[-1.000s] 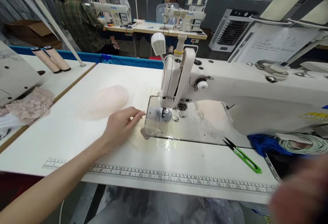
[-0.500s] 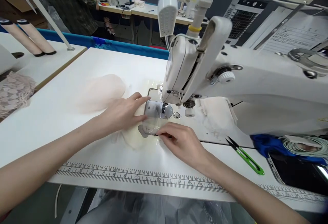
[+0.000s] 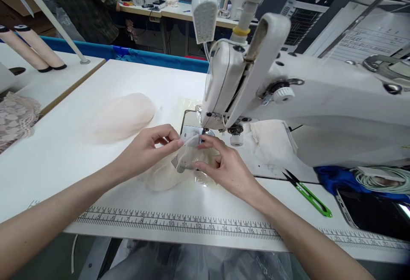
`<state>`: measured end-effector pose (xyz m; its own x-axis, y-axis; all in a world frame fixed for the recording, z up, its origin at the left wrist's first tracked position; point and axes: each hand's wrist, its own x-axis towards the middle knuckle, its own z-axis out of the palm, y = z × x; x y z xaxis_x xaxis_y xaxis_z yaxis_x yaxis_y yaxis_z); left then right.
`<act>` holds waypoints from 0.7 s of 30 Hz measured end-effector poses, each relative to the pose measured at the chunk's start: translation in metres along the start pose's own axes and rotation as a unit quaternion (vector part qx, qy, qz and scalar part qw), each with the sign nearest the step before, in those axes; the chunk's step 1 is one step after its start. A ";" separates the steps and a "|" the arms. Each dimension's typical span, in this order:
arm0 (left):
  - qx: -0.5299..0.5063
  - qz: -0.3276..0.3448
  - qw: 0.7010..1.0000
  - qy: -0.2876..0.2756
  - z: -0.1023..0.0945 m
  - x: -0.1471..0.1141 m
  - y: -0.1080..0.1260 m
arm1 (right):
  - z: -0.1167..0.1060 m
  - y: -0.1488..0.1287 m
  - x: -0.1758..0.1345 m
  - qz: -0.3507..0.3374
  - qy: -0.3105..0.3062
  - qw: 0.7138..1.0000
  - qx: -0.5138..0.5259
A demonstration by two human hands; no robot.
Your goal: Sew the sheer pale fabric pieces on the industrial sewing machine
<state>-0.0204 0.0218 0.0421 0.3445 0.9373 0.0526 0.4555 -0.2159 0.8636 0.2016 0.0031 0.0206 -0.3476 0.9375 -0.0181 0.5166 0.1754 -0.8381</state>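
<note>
My left hand (image 3: 152, 145) pinches the raised edge of a sheer cream fabric piece (image 3: 163, 176) between thumb and forefinger, just left of the needle area. My right hand (image 3: 226, 162) is at the other side of that piece, its thumb and forefinger apart, the forefinger against the fabric edge. Whether it grips any of the cloth is not plain. Both hands are in front of the white sewing machine (image 3: 221, 88), over its metal plate (image 3: 189, 132), which the fabric partly covers. A grey metal tab (image 3: 180, 167) shows by the fabric.
A pale pink sheer piece (image 3: 126, 113) lies to the left. Folded cream fabric (image 3: 272, 137) sits under the machine arm. Green-handled thread snips (image 3: 309, 194) and a phone (image 3: 368, 211) lie at right. A printed ruler (image 3: 173, 222) runs along the front edge. Someone in plaid (image 3: 86, 7) stands behind.
The sheer piece has been lifted at its edge between my hands. My left hand has drawn its fingers into a pinch; my right hand has moved up and spread its thumb and forefinger.
</note>
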 end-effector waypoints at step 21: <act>-0.364 -0.202 0.907 -0.064 0.005 -0.024 -0.001 | 0.004 0.000 -0.006 0.052 -0.083 0.939 0.329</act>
<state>-0.0252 -0.0013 0.0378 0.3846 0.8502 -0.3595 -0.0809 0.4190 0.9044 0.2010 -0.0040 0.0185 -0.4667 0.8703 -0.1575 -0.0219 -0.1894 -0.9816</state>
